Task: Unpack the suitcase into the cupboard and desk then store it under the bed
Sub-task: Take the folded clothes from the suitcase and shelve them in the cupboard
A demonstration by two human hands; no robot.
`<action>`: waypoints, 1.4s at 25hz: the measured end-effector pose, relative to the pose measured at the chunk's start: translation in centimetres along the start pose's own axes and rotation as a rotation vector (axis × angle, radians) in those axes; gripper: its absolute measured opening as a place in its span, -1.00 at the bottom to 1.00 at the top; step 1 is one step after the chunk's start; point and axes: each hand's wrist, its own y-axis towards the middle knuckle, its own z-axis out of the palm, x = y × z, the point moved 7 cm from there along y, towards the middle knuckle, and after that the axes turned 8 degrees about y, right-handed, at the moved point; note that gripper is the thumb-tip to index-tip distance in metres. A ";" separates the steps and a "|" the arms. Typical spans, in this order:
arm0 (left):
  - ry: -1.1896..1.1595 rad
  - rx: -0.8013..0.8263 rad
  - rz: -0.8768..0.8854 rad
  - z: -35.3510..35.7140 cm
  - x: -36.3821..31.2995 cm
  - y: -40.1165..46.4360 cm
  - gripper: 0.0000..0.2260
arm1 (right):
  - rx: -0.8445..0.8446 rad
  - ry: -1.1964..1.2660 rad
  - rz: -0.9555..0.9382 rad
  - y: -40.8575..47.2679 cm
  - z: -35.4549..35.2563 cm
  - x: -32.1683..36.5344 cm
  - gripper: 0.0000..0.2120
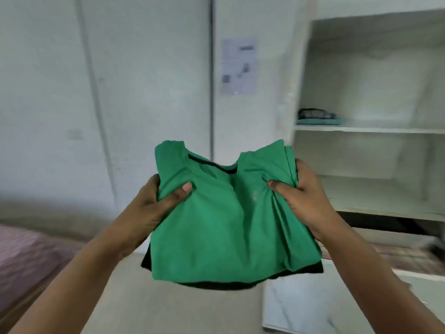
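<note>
A pale wall (48, 92) fills the left of the view, plain and softly lit. A dark vertical seam (212, 75) runs down beside a white panel, where a blurred paper notice (238, 66) hangs. At the right stands a white open shelf unit (370, 129); a small stack of folded cloth (319, 116) sits at its middle shelf's left end. Bottom left shows what may be a pinkish bed cover (26, 259). The floor (125, 307) is light beige
</note>
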 end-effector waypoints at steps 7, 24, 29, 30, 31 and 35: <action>-0.117 0.318 0.101 30.7 -8.8 6.7 -0.70 | -0.319 -0.203 0.039 -1.5 -31.7 1.5 -0.71; -0.084 0.197 0.181 53.9 -15.1 43.2 -0.69 | -0.537 -0.566 -0.043 30.5 -57.8 -3.2 -0.78; 0.068 0.020 0.315 56.6 -16.2 56.6 -0.67 | -0.543 -0.788 -0.118 44.0 -59.8 -6.3 -0.72; 0.116 -0.006 0.319 57.3 -16.0 58.8 -0.66 | -0.548 -0.833 -0.118 46.2 -60.2 -7.4 -0.70; 0.174 -0.028 0.322 58.0 -15.7 60.8 -0.64 | -0.551 -0.865 -0.115 48.3 -60.4 -8.7 -0.69; 0.342 -0.043 0.266 60.6 -13.3 65.1 -0.66 | -0.519 -0.943 -0.045 52.6 -61.5 -13.5 -0.69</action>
